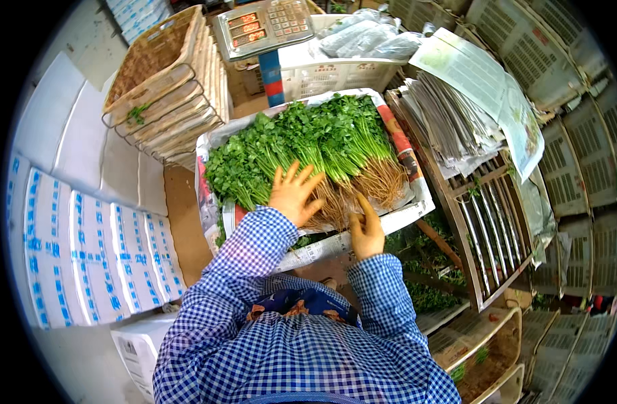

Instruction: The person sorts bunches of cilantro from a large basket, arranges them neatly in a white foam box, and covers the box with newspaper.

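Observation:
Bunches of leafy green herbs with roots on, looking like coriander (275, 151), lie side by side in a newspaper-lined crate (322, 250) before me. Their leaves point to the far left and their brown roots (382, 183) toward the near right. My left hand (296, 196) rests on the stems and leaves near the middle, its fingers spread. At the crate's near edge, my right hand (366, 230) touches the root ends, finger and thumb stretched out and apart. Neither hand holds anything that I can see.
Behind the crate stands a digital scale (271, 28) beside a white basket (342, 75) of plastic bags. Stacked crates (167, 87) and white foam boxes (96, 249) line the left. Newspapers (450, 121) lie on a slatted metal rack (487, 229) at right.

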Demonstrator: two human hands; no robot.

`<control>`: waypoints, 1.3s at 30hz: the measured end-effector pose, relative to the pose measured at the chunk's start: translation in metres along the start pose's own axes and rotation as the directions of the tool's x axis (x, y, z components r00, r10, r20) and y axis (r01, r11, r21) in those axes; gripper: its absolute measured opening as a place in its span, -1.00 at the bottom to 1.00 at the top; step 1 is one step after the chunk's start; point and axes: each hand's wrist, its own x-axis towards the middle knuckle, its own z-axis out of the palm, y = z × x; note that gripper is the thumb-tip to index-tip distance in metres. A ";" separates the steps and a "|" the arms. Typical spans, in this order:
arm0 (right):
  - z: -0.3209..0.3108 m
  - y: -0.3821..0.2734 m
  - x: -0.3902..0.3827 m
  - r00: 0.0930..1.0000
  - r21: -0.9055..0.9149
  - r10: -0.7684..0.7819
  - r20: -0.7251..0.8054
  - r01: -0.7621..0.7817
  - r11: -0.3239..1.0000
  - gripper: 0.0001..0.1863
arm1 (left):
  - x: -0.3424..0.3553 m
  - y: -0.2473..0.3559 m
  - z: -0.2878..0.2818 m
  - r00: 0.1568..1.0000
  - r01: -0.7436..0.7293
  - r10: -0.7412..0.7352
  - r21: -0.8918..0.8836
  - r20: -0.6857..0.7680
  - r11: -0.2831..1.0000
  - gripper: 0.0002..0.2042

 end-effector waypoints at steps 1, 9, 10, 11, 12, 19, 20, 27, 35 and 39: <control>-0.008 0.004 -0.007 1.000 -0.018 -0.009 0.015 0.009 1.000 -0.43 | 0.000 -0.003 0.015 0.989 0.014 -0.025 0.072 0.149 0.997 -0.31; -0.010 -0.012 0.021 0.932 -0.212 -0.339 0.126 0.359 0.909 -0.53 | -0.002 -0.009 0.046 0.984 -0.048 0.028 0.113 0.173 0.992 -0.29; -0.001 -0.019 0.029 0.915 -0.216 -0.378 0.138 0.400 0.890 -0.53 | -0.001 -0.009 0.047 0.987 -0.056 0.038 0.109 0.159 0.992 -0.30; 0.013 -0.022 0.037 0.928 -0.157 -0.324 0.182 0.353 0.922 -0.51 | -0.002 -0.012 0.046 0.990 -0.065 0.060 0.034 0.129 0.997 -0.32; 0.025 -0.028 0.042 0.912 -0.234 -0.301 0.279 0.368 0.900 -0.42 | -0.005 -0.016 0.046 0.992 -0.071 0.074 -0.042 0.100 0.997 -0.34; 0.040 -0.019 0.046 0.868 -0.490 -0.047 0.495 0.324 0.809 -0.30 | -0.047 -0.066 -0.006 0.900 -0.125 -0.262 -0.781 -0.349 0.612 -0.60; 0.042 -0.033 0.043 0.878 -0.517 -0.033 0.478 0.312 0.797 -0.32 | -0.045 -0.090 -0.010 0.808 -0.206 -0.222 -0.614 -0.546 0.762 -0.60; 0.072 -0.035 0.000 0.934 -0.497 -0.298 0.195 0.357 0.791 -0.37 | 0.021 -0.190 0.003 0.857 0.267 -0.382 -0.335 -0.347 0.904 -0.31; 0.133 -0.044 0.019 0.888 -0.779 0.276 0.367 0.131 0.613 -0.46 | 0.049 -0.180 -0.002 0.927 0.340 -0.360 -0.173 -0.104 0.924 -0.32; 0.139 -0.101 -0.004 0.819 -0.666 0.311 0.482 0.113 0.737 -0.39 | 0.021 -0.194 -0.033 0.941 0.308 -0.325 -0.162 -0.095 0.937 -0.38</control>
